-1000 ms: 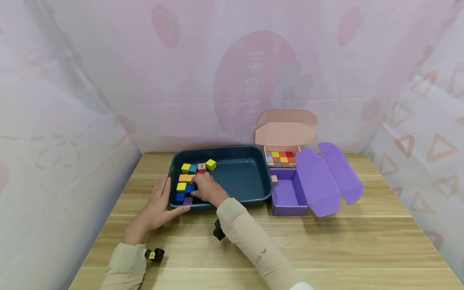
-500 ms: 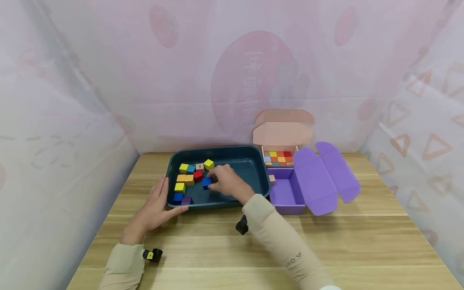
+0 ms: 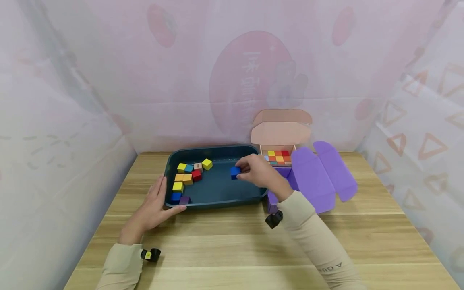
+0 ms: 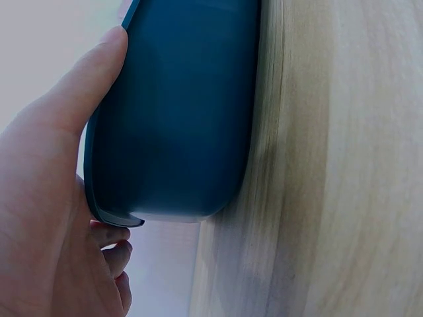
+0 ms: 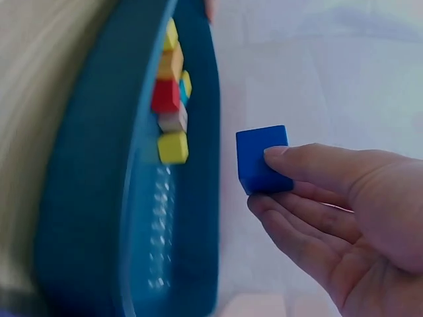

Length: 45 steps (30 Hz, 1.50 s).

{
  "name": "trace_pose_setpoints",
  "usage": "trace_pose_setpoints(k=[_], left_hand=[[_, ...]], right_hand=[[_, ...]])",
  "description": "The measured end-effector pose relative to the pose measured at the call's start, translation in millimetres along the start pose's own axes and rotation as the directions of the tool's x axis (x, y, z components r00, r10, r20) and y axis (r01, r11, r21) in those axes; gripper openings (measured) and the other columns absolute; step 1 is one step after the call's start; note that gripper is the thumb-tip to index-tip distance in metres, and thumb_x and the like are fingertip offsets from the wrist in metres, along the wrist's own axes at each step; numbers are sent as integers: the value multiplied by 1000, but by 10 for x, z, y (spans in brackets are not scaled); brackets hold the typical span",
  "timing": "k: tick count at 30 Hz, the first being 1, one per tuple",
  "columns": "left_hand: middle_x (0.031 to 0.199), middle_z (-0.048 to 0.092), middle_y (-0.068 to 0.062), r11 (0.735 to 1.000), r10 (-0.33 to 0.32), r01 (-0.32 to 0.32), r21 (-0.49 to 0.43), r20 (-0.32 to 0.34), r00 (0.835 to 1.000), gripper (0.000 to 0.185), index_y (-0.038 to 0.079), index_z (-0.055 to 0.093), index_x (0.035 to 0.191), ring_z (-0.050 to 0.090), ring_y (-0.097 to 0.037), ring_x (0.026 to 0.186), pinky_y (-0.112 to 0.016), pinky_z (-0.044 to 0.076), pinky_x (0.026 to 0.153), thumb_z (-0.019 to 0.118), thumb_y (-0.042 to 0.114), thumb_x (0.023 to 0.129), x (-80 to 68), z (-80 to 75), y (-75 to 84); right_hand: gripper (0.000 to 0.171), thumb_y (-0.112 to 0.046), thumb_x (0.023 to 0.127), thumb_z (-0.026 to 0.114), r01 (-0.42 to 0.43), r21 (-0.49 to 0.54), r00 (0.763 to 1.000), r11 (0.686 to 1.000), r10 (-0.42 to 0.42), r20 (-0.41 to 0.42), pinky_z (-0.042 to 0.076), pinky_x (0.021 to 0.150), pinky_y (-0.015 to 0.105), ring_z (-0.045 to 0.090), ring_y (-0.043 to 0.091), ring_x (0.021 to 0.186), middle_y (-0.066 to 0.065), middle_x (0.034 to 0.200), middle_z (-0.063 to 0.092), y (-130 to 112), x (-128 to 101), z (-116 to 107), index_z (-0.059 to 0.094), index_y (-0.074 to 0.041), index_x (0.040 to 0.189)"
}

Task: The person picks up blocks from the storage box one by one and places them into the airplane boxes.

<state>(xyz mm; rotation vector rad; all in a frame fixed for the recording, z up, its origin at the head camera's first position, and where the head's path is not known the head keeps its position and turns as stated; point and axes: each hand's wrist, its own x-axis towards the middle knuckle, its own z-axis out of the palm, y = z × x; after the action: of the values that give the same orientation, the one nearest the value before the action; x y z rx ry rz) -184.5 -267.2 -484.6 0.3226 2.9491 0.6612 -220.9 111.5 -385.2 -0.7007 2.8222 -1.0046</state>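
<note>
Held above the right part of the dark teal tray (image 3: 217, 150), a little right of frame centre: 1 small blue cube (image 3: 235, 172), pinched by the right hand (image 3: 258, 170) with thumb on the upper face and fingertips (image 5: 281, 198) curled under the lower one, as seen close up in the right wrist view. Looked hard, stiff and light, probably painted wood; smooth faces, so likely a bit slick, yet sharp edges and flat opposite sides gave a sure place for a 2-sided pinch. Unlikely to crush or dent; a light squeeze across 2 parallel faces judged enough.

Pressed against the tray's lower left corner: the left hand (image 3: 154, 207), fingers straight along the outer wall, thumb (image 4: 79, 99) laid along the rim in the left wrist view, gripping nothing. Tray seemed rigid plastic, resting flat on the wooden bench (image 3: 232, 249).

Clustered in the tray's left part: loose cubes (image 3: 186, 179) in yellow, orange, red, teal, blue, purple and plain wood, several touching.

Just right of the tray: an open purple box (image 3: 311, 177), flaps spread, partly hidden behind the right wrist. Behind it, upper right of centre: an open pink box (image 3: 280, 133) with a tidy grid of coloured cubes (image 3: 278, 158) inside.
</note>
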Motion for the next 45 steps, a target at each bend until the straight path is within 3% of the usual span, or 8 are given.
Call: trace_pose_setpoints(k=[9, 17, 24, 33, 39, 45], left_hand=[[178, -9, -22, 1000, -6, 6, -3, 6, 1000, 131, 5, -10, 169, 3, -53, 161, -77, 15, 125, 63, 79, 89, 3, 32, 9], [178, -11, -22, 1000, -4, 4, -5, 4, 1000, 131, 5, -10, 169, 4, -54, 161, -78, 15, 124, 64, 78, 89, -1, 7, -9], [178, -8, -23, 1000, -6, 6, 4, 0, 1000, 131, 6, -10, 169, 4, -55, 160, -79, 16, 123, 63, 79, 89, -5, 14, -37], [178, -10, -22, 1000, 10, -9, -9, 3, 1000, 132, 4, -10, 168, 3, -53, 161, -77, 12, 126, 64, 78, 89, -10, 20, -37], [178, -9, -22, 1000, 9, -9, -12, 1, 1000, 131, 4, -10, 169, 3, -53, 162, -76, 13, 126, 64, 78, 89, -5, 17, -24], [178, -9, -22, 1000, 3, -3, -9, 1, 1000, 131, 4, -10, 168, 3, -53, 161, -77, 14, 125, 64, 78, 89, -7, 16, -28]], right_hand=[[27, -8, 90, 83, -54, -33, 995, 998, 51, -84, 67, 87, 43, 80, 28, 95, 18, 105, 81, 354, -302, -399, 78, 3, 114], [30, -4, 91, 80, -213, -30, 972, 977, 209, -103, 65, 92, 46, 78, 32, 100, 23, 109, 79, 640, -507, -502, 74, 8, 118], [29, -8, 92, 81, -281, -70, 958, 957, 275, -85, 65, 94, 45, 76, 27, 97, 18, 106, 80, 822, -546, -274, 75, 4, 117], [25, -4, 91, 81, -301, -48, 952, 952, 298, -65, 64, 94, 46, 75, 23, 93, 17, 103, 80, 1073, -544, 99, 77, 5, 113], [25, 1, 87, 82, -266, -13, 956, 964, 262, -131, 66, 89, 43, 79, 26, 92, 20, 101, 80, 1197, -533, 242, 76, 8, 111], [25, 5, 84, 84, -279, 52, 934, 959, 283, -216, 66, 87, 44, 80, 32, 94, 23, 102, 80, 1217, -506, 283, 75, 9, 108]])
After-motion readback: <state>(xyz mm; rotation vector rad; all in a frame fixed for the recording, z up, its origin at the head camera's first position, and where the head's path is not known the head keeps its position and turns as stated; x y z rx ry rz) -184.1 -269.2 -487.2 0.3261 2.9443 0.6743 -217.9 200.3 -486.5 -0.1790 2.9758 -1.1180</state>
